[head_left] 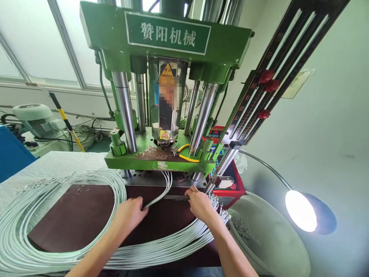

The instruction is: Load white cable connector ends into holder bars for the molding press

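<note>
Green press (161,77) rises far centre, its top cut off by the frame.
White cables (57,215) loop across the brown board (77,215); the left hand (129,213) pinches a few running under the press, the right hand (200,204) pressing on a flat strip (177,197), its fingertips hidden.

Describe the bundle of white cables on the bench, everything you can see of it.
The white cables are many thin, smooth, plastic-looking strands lying in one big loop around a dark brown board on the bench. Loose ends with bare tips fan out at the left and again beside the right hand. A few strands curve up from the left hand, which pinches them, into the gap under the green press. The right forearm lies across the loop's near side. A grey bin stands just to the right.
</note>
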The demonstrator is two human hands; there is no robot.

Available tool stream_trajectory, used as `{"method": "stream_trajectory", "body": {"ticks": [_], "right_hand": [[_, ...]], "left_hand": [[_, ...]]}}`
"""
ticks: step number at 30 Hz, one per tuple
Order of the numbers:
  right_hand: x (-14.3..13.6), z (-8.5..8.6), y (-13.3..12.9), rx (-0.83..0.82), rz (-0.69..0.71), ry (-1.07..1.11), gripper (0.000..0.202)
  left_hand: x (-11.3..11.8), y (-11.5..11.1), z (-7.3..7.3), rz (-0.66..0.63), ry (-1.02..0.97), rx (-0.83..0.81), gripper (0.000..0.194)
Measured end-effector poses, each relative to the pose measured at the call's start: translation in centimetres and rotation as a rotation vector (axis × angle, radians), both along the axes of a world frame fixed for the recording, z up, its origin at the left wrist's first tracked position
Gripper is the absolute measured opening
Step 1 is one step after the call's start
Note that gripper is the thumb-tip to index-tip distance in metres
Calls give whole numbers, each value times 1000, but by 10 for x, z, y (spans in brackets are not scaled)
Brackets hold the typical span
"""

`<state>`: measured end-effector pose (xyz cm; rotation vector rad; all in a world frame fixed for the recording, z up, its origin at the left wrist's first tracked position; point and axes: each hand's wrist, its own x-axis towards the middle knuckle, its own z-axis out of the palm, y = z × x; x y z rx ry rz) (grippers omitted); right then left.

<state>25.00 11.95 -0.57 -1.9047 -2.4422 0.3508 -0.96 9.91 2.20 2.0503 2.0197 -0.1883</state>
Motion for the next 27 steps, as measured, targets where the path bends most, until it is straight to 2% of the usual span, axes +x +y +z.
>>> {"method": "stream_trajectory", "body": {"ticks": [3,6,9,11,13,18,20,23,27], "right_hand": [[-2,0,-10,13,-29,40,35],[-11,-1,-27,136,-40,178,34],[-17,-3,-42,263,66,325,21],[-15,-7,-49,263,114,312,19],[-6,-11,-52,257,100,249,22],[24,-19,-60,236,88,209,26],[32,-21,-64,225,102,233,25],[33,-20,-62,223,113,285,26],[15,-13,-37,281,99,319,27]], "left_hand": [[-25,24,10,106,101,32,27],[-36,34,17,157,172,37,39],[-29,25,21,62,202,69,44],[-22,15,21,-33,212,101,43],[-19,8,21,-95,222,133,41],[-25,1,13,-54,268,175,36],[-27,-5,8,-64,206,191,33],[-29,-22,2,-155,22,168,32],[-29,-46,3,-268,-235,-56,29]]}}
